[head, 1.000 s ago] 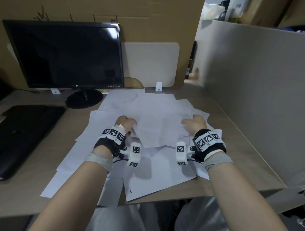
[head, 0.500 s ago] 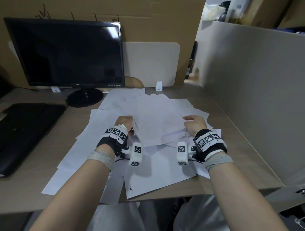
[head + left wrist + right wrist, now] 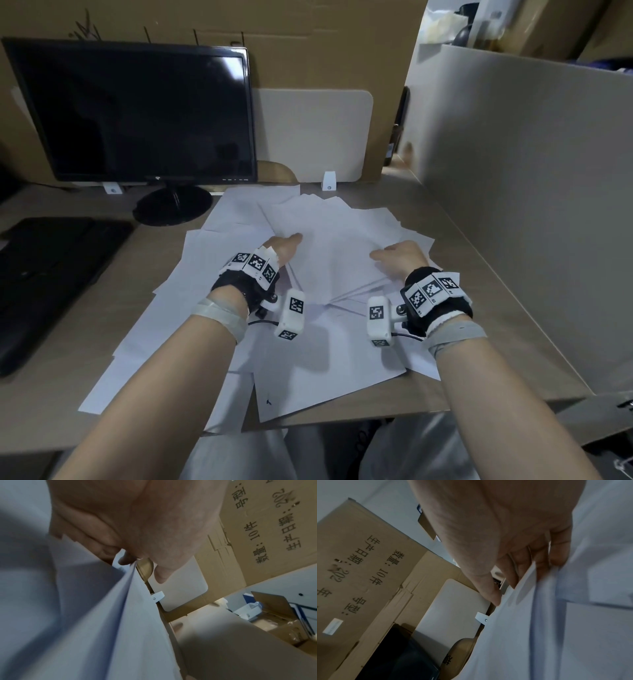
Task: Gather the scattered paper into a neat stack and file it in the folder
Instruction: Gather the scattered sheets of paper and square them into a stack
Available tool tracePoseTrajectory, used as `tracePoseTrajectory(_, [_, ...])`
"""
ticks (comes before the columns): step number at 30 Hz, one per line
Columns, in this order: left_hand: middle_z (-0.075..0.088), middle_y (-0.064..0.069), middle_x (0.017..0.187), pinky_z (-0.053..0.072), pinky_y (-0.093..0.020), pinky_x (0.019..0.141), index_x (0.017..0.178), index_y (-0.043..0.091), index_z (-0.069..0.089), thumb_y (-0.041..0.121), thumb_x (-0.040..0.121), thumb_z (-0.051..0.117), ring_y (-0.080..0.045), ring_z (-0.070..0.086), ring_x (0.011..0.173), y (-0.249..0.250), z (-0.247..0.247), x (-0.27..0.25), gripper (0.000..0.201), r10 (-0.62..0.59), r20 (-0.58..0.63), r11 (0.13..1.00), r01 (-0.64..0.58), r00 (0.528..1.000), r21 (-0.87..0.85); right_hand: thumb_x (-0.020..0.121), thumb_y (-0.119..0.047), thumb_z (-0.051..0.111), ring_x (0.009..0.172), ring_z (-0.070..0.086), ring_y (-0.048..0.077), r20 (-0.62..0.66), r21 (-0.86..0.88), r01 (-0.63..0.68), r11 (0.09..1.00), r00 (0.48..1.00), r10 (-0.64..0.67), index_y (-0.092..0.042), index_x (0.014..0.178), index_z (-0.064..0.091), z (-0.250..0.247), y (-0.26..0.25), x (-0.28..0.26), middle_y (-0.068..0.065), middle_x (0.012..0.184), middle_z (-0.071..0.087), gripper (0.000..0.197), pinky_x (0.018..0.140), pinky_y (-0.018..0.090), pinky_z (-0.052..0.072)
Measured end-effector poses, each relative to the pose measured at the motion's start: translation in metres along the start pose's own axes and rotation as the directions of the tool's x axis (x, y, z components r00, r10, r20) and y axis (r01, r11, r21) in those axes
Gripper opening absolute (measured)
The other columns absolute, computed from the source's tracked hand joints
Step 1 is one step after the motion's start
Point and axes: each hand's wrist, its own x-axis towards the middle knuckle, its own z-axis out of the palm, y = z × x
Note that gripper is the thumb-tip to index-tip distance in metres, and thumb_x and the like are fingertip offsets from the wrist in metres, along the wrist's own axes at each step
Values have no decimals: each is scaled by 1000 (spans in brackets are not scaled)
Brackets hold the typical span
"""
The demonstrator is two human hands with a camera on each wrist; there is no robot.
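Observation:
Several white paper sheets [image 3: 318, 370] lie fanned and overlapping across the wooden desk [image 3: 486, 318]. A smaller bunch of sheets [image 3: 329, 253] sits skewed on top of them, between my two hands. My left hand [image 3: 287, 244] grips the bunch's left edge, thumb on top; in the left wrist view the thumb [image 3: 163, 569] and fingers pinch the paper [image 3: 106, 615]. My right hand [image 3: 387, 255] grips the right edge; its thumb [image 3: 489, 591] lies over the sheets [image 3: 539, 635] and the fingers [image 3: 556, 555] curl behind. A flat black thing [image 3: 51, 277], perhaps the folder, lies at the desk's left.
A black monitor [image 3: 137, 113] on a round foot [image 3: 173, 205] stands at the back left. A white board [image 3: 311, 133] leans on the cardboard wall behind. A grey partition [image 3: 531, 192] closes the right side. Some sheets overhang the front desk edge [image 3: 342, 416].
Both hands have drawn the top sheets together into a tighter bunch and turned it slightly. My left thumb has slid forward onto the paper.

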Motion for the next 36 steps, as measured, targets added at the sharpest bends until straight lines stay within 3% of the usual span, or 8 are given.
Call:
tracePoseTrajectory(5, [55, -15, 132, 40, -32, 95, 130, -1, 51, 33, 96, 54, -31, 52, 120, 0, 0, 4, 48, 1, 20, 998, 0, 1000, -66, 86, -20, 65, 100, 62, 34, -55, 71, -29, 997, 998, 33, -1, 113, 59, -11, 1, -6, 11, 103, 57, 34, 84, 36, 51])
tracePoseTrajectory(9, [48, -9, 80, 38, -29, 69, 67, 9, 42, 14, 92, 57, -25, 47, 79, -6, 0, 8, 30, 0, -67, 995, 6, 998, 100, 88, -22, 63, 109, 57, 32, -44, 96, -52, 994, 997, 56, 0, 137, 43, -16, 3, 8, 15, 120, 54, 58, 86, 34, 45])
tracePoseTrajectory(11, [50, -11, 91, 38, -28, 76, 75, 10, 49, 8, 91, 59, -22, 46, 88, -9, -2, 13, 19, 4, -93, 983, 13, 996, 182, 82, -28, 64, 119, 55, 34, -25, 54, -67, 996, 997, 69, -3, 143, 39, -16, 0, 13, 16, 135, 52, 70, 95, 36, 46])
tracePoseTrajectory(16, [53, -21, 136, 43, -34, 96, 136, -5, 47, -1, 90, 57, -34, 53, 124, -5, -7, 19, 47, 41, -107, 952, -7, 993, 305, 73, -32, 64, 124, 51, 36, -22, -45, -68, 997, 998, 67, -12, 139, 49, -15, -2, 45, 15, 140, 50, 70, 103, 45, 45])
tracePoseTrajectory(21, [58, -15, 104, 43, -31, 82, 125, -11, 55, 6, 91, 56, -34, 59, 114, 1, -9, 24, 37, -2, -102, 945, 35, 995, 326, 84, -16, 61, 101, 61, 29, 48, -130, -24, 991, 998, 31, -4, 99, 63, -25, -11, 54, 10, 105, 62, 20, 82, 29, 48])
tracePoseTrajectory(25, [45, -4, 71, 39, -29, 78, 117, -5, 60, 14, 92, 58, -31, 58, 99, 2, -4, 17, 31, 19, -138, 980, 9, 990, 199, 85, -8, 56, 94, 67, 30, -11, -99, -5, 995, 1000, 4, -7, 107, 73, -24, -4, 47, 10, 100, 71, 28, 85, 31, 54])
tracePoseTrajectory(32, [40, -2, 65, 41, -29, 76, 64, 14, 40, 10, 93, 52, -37, 59, 114, -7, -3, 3, 32, 0, -153, 971, 37, 988, 235, 87, -17, 58, 86, 60, 31, -123, -60, -10, 998, 992, 2, -5, 94, 62, -41, 6, 14, 11, 90, 62, 15, 69, 28, 40])
tracePoseTrajectory(36, [44, -6, 63, 33, -24, 50, 65, 5, 44, 12, 90, 57, -23, 52, 60, -8, -2, -22, 29, 7, -116, 972, 20, 993, 233, 84, -20, 59, 77, 57, 27, -64, -113, -11, 994, 998, 3, -10, 79, 56, -44, 15, -10, 11, 87, 60, 11, 55, 25, 37])
